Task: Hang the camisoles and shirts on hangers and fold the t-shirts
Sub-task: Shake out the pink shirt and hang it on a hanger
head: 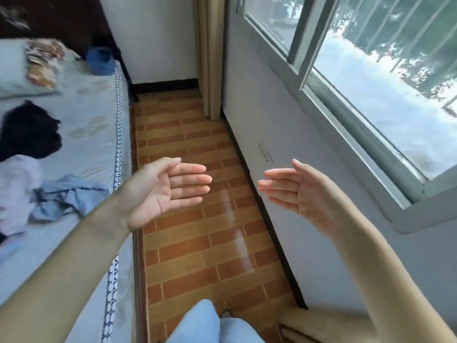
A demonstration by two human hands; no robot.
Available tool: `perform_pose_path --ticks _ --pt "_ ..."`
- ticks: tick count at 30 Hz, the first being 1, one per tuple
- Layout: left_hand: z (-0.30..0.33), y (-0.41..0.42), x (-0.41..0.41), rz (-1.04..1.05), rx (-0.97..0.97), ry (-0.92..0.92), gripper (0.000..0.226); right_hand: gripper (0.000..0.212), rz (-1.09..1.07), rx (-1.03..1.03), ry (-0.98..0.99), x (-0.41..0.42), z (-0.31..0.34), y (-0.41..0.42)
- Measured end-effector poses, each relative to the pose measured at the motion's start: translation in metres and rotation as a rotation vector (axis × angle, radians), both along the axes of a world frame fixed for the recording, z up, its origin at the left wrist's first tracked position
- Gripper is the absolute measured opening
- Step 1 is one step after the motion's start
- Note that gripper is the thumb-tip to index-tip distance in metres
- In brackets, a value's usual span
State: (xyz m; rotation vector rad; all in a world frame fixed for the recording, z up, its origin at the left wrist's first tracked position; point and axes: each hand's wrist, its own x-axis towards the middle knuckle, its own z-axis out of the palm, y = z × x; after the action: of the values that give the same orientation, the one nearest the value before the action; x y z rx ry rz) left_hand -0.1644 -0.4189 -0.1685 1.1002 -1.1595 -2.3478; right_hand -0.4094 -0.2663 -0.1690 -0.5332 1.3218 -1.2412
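Observation:
My left hand (168,186) and my right hand (294,191) are held out in front of me over the tiled floor, palms facing each other, fingers straight, nothing in either. On the bed (94,149) to my left lie loose clothes: a black garment (27,132), a pale lilac garment (17,189) and a crumpled light blue garment (66,196). A blue garment (100,61) sits bunched near the head of the bed. No hangers are visible.
A patterned pillow (42,63) lies at the head of the bed. A narrow strip of orange brick-pattern floor (197,231) runs between the bed and the wall. A window (371,90) fills the right wall, with a beige curtain (210,58) in the corner.

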Motion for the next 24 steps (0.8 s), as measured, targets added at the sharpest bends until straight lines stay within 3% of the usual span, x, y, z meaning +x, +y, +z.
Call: perform_pose_path --ticks 11,24 --pt "-0.012 -0.086 0.045 0.264 -0.016 -0.031 0.045 0.05 0.309 0.012 0.022 0.013 -0.017 -0.158" --pt "-0.001 -0.243 0.106 0.516 -0.031 0.012 0.042 0.051 0.475 0.016 0.031 0.07 0.008 -0.377"
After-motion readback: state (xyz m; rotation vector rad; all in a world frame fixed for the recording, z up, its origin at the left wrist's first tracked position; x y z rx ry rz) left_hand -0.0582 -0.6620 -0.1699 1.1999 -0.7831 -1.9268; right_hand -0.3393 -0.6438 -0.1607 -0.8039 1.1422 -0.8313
